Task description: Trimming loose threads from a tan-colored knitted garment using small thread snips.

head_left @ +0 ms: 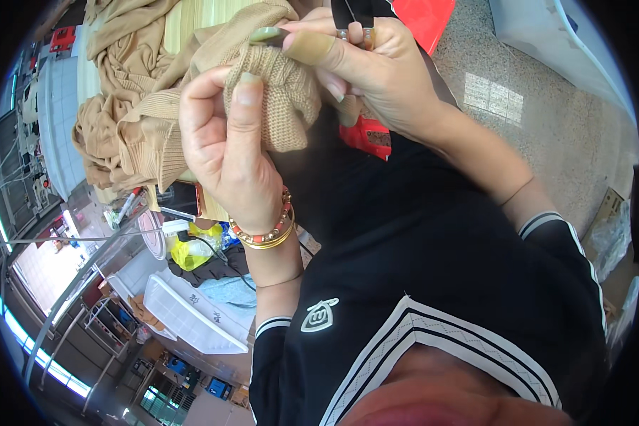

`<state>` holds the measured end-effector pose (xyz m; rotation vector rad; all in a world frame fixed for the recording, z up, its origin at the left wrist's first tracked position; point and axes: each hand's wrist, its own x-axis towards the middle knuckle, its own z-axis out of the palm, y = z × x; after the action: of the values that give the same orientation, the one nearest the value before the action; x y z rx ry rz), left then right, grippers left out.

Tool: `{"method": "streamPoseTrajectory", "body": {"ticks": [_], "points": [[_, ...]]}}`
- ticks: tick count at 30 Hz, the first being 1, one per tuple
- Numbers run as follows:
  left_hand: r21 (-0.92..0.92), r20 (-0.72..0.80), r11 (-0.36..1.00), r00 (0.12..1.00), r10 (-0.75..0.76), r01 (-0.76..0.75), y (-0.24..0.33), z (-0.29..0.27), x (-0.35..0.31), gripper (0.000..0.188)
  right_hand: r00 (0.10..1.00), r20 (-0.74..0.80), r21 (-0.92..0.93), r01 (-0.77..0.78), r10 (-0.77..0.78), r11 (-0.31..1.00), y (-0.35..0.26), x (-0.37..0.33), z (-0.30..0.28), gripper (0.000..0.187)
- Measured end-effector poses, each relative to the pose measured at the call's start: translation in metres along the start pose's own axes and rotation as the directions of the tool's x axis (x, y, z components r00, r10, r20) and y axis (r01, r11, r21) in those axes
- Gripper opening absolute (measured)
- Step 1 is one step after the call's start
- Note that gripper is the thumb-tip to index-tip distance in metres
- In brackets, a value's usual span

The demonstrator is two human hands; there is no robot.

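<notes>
My left hand [227,135] pinches the edge of a beige knitted garment [284,106] between thumb and fingers, with the ribbed knit bunched up. Close against it, at the fabric's upper edge, is my right hand [383,78], its fingers closed. Between its thumb and fingers is a small slim tool [266,33] with a pale green end; I cannot make out its exact kind. A yellowish-brown cover wraps the right thumb, and rings sit on the fingers. Something black [353,11] shows beyond that hand, partly cut off by the frame.
More beige knitwear [131,135] lies heaped to the left. Below it are a yellow plastic bag [195,248] and a white plastic bin [192,316]. Red plastic objects [368,135] show behind my hands. A translucent bin [561,42] stands on the speckled floor at right.
</notes>
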<state>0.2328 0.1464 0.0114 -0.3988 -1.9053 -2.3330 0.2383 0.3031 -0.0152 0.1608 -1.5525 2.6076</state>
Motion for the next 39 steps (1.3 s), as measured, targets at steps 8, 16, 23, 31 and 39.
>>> {"method": "streamPoseTrajectory", "body": {"ticks": [8, 16, 23, 31, 39], "points": [[-0.021, 0.033, 0.999, 0.999, 0.043, -0.042, -0.001, 0.003, -0.002, 0.013, 1.0, 0.008, 0.129, 0.025, -0.026, 0.991, -0.002, -0.005, -0.002, 0.024], [0.064, 0.099, 0.994, 0.992, 0.077, -0.084, 0.004, 0.005, 0.002, 0.019, 0.989, 0.059, 0.049, 0.135, -0.138, 0.99, 0.004, 0.008, -0.012, 0.028], [0.308, 0.503, 0.868, 0.841, 0.2, -0.39, 0.038, -0.005, 0.054, 0.019, 0.996, 0.031, -0.086, -0.077, 0.079, 0.993, -0.025, -0.001, -0.025, 0.015], [0.048, 0.673, 0.924, 0.696, 0.251, -0.379, 0.026, 0.016, 0.093, 0.028, 0.901, -0.11, 0.006, 0.422, -0.419, 0.907, -0.099, 0.028, -0.039, 0.014], [0.091, 0.917, 0.971, 0.398, 0.006, -0.223, -0.033, 0.075, 0.141, 0.015, 0.892, 0.09, 0.352, 0.388, -0.443, 0.852, -0.175, 0.045, -0.076, 0.027]]}}
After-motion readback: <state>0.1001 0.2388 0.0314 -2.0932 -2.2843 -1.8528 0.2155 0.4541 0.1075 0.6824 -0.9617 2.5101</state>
